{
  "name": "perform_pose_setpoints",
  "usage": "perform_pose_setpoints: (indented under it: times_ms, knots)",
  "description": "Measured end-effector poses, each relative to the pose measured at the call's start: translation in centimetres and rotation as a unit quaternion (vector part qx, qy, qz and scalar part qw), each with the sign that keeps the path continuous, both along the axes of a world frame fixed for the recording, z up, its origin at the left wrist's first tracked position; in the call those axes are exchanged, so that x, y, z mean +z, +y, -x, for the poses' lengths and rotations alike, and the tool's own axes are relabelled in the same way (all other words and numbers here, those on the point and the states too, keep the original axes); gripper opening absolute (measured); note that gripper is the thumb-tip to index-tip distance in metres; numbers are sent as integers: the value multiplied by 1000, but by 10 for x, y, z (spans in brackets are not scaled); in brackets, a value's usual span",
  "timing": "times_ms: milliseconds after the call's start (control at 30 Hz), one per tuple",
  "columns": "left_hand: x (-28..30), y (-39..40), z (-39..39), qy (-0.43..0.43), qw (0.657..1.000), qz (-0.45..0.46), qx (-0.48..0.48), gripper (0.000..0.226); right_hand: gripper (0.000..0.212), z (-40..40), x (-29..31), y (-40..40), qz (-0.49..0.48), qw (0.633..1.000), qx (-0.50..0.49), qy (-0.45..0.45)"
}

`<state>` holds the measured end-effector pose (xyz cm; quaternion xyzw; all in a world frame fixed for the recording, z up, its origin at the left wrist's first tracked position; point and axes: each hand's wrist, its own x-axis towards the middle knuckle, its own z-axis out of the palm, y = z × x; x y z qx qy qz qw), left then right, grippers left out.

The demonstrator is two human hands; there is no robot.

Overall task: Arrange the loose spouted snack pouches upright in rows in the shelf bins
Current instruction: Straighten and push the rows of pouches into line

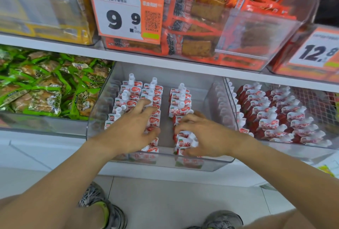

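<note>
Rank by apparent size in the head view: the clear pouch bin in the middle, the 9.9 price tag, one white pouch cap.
1. clear pouch bin, largest, spanning the middle of the frame.
2. 9.9 price tag, clearly smaller than the bin, though it hangs nearer the camera, which inflates it.
3. white pouch cap, smallest by far.

A bare lane of bin floor [166, 118] runs between the left hand [132, 127] and right hand [203, 133], flanked by upright pouch rows [176, 98]. Right of the right hand, open floor reaches the clear bin wall [216, 100]. Above both hands, the shelf edge [165, 61] limits overhead entry.
</note>
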<state>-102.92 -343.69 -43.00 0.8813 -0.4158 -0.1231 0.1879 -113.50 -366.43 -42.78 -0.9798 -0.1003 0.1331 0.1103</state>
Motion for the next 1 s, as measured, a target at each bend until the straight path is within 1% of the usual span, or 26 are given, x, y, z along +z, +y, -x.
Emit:
perform_pose_setpoints:
  times_ms: [67, 100, 133, 167, 200, 233, 300, 367, 433, 467, 600, 667, 733, 767, 800, 833, 867, 900, 933, 967, 1000]
  knots:
    - [-1, 1, -1, 2, 1000, 3, -2, 66, 67, -2, 14, -2, 16, 999, 5, 48]
    - [-2, 1, -1, 1, 1000, 5, -3, 67, 74, -10, 23, -2, 11, 998, -3, 58]
    - [-2, 0, -2, -2, 1000, 5, -4, 67, 78, -22, 33, -3, -4, 999, -19, 43]
    - [-3, 0, -3, -5, 1000, 6, -5, 66, 79, -37, 40, -4, -15, 999, -39, 7]
    - [-3, -1, -3, -8, 1000, 7, -4, 66, 78, -56, 43, -5, -10, 998, -57, -31]
    - [-3, -2, -3, -9, 1000, 5, -2, 66, 78, -74, 41, -7, 9, 996, -76, -46]
    - [-2, -3, -3, -10, 1000, 1, 2, 66, 80, -104, 28, -11, 54, 992, -117, 8]
    - [-1, -4, -3, -5, 1000, 1, 7, 67, 70, -122, 11, -16, 66, 988, -126, 57]
    - [-1, -5, -5, -11, 1000, -1, 5, 66, 55, -130, 2, -20, 61, 990, -117, 56]
    - [-1, -5, -7, -18, 1000, -2, 2, 65, 51, -131, 1, -22, 63, 990, -113, 55]
    - [-2, -5, -8, -17, 1000, 2, -1, 64, 45, -126, 4, -36, 89, 987, -114, 75]
    - [-1, -6, -7, -20, 1000, -7, 8, 66, 52, -122, 9, -39, 108, 982, -119, 95]
    - [1, -10, -1, -81, 997, 2, 14, 66, 71, -112, 22, -39, 99, 981, -124, 111]
    - [5, -13, 4, -112, 993, 25, 13, 64, 79, -100, 33, -38, 73, 984, -135, 89]
    - [11, -17, 12, -121, 990, 65, 12, 60, 80, -81, 43, -38, 39, 988, -146, 30]
    - [16, -23, 20, -103, 989, 109, 16, 55, 72, -54, 50, -39, 4, 985, -157, -70]
    - [23, -30, 29, -55, 989, 138, 22, 51, 57, -22, 53, -37, -30, 966, -171, -191]
    - [29, -39, 37, 20, 989, 145, 32, 48, 39, 15, 50, -33, -61, 929, -198, -306]
    - [35, -49, 46, 102, 985, 128, 45, 41, 25, 52, 43, -23, -91, 888, -242, -380]
    - [34, -60, 50, 175, 977, 106, 64, 29, 21, 84, 32, -12, -121, 860, -295, -399]
    - [32, -71, 52, 238, 963, 91, 84, 20, 27, 108, 18, -4, -153, 845, -348, -376]
